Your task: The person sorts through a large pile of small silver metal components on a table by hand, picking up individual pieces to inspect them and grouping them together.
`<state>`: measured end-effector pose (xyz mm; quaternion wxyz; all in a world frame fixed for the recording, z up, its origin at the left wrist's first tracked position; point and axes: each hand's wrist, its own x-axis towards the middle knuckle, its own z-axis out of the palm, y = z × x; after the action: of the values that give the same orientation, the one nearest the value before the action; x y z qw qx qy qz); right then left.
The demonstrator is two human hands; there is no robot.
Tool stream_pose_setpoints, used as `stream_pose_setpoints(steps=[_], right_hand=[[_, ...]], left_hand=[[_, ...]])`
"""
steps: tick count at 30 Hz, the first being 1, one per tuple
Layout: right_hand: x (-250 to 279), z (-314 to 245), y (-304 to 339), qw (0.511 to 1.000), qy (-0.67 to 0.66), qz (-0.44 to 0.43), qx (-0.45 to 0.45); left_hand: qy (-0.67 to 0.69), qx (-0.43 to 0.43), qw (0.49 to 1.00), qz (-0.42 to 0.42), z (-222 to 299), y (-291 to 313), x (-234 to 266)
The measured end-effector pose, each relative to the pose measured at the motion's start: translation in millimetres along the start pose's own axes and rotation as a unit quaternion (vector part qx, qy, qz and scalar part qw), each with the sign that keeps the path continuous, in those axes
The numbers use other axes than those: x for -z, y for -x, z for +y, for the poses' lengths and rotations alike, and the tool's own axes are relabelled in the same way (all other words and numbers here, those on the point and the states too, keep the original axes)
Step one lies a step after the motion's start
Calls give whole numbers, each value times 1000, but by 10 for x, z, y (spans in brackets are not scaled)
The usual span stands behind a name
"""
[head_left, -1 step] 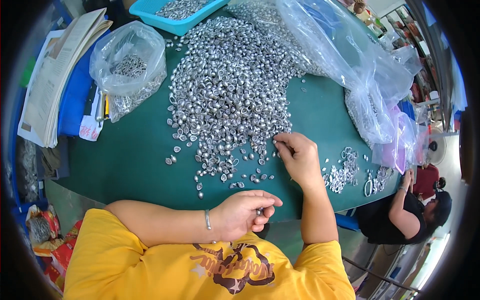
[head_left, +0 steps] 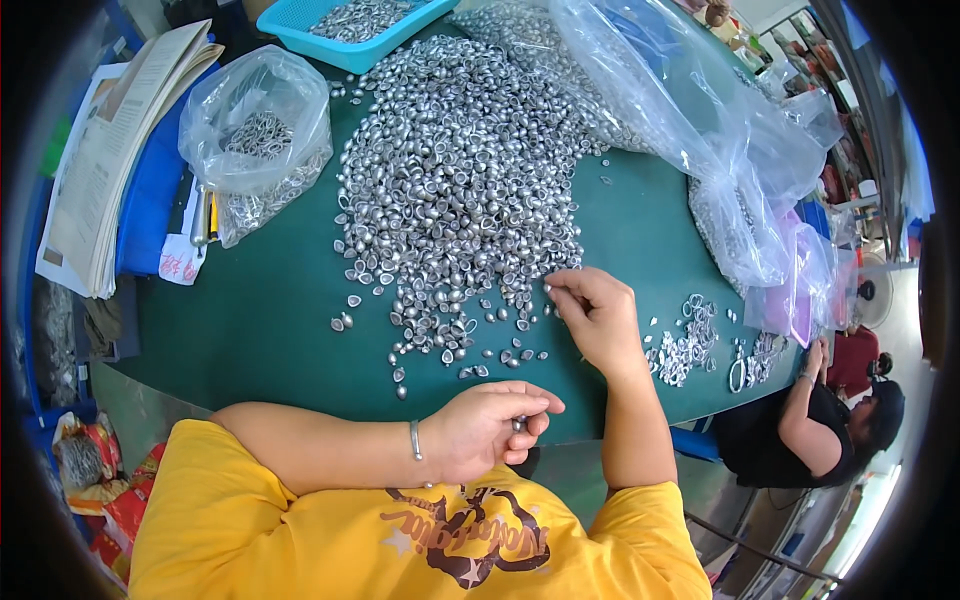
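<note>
Your right hand (head_left: 598,318) pinches one piece at the edge of the silver metal caps (head_left: 460,190) heaped on the green tabletop (head_left: 260,310), fingers together on it; your left hand (head_left: 485,430) sits curled at the near edge, its grip closed on gathered small metal pieces (head_left: 519,424).

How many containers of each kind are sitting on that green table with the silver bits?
Blue plastic basket: 1
Small clear bag of metal rings: 1
Large clear bags, right side: number unclear, at least 1
Total: at least 3
</note>
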<state>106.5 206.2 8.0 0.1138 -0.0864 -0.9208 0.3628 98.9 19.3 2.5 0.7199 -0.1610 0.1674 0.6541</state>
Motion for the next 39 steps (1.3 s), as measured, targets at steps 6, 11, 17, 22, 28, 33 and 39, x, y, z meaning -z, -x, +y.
stream_pose_setpoints(steps=[6, 11, 17, 22, 28, 33, 39], right_hand=[[125, 61, 49, 972, -234, -18, -24], [279, 106, 46, 725, -680, -61, -88], [192, 31, 119, 993, -30, -105, -54], [125, 93, 125, 994, 21, -79, 68], [274, 42, 120, 981, -130, -146, 18], [289, 135, 135, 732, -658, -162, -64], [70, -111, 131, 983, -12, -130, 129]], left_hand=[[-11, -7, 1000, 2, 22, 12, -38], [-9, -2, 1000, -5, 25, 18, -36], [-11, -3, 1000, 0, 27, 2, -21], [-14, -3, 1000, 6, 28, 5, -31], [-18, -4, 1000, 8, 9, 4, -37], [-39, -14, 999, -5, -23, 19, -45], [-120, -52, 991, 16, 31, 82, -146]])
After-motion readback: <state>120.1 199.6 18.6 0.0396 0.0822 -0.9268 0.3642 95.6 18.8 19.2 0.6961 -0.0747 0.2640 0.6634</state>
